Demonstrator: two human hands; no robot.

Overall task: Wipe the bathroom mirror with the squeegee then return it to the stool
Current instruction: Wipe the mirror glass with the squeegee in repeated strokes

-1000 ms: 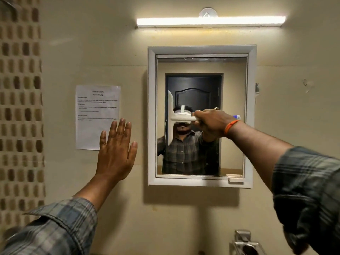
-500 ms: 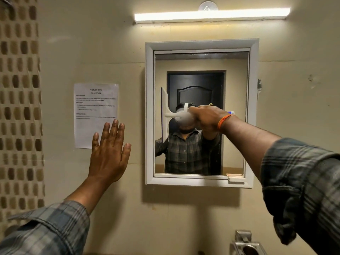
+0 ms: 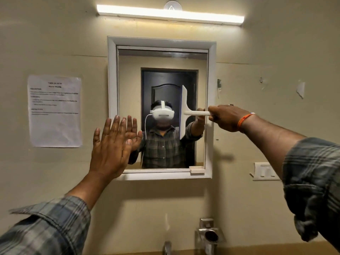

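A white-framed mirror [image 3: 112,89] hangs on the beige wall ahead. My right hand [image 3: 226,117] grips the handle of a white squeegee [image 3: 184,112]. Its blade stands vertical against the glass near the mirror's right side. An orange band circles that wrist. My left hand [image 3: 110,150] is raised flat with fingers spread, over the mirror's lower left corner; I cannot tell whether it touches. The stool is out of view.
A printed paper sheet [image 3: 54,111] is taped to the wall left of the mirror. A tube light [image 3: 170,14] glows above. A switch plate [image 3: 265,171] sits at right. A metal tap fitting [image 3: 209,234] sticks out below the mirror.
The squeegee has swept from the mirror's left side to its right side. My left hand has shifted right, from the wall to the mirror's lower left corner. The view has shifted.
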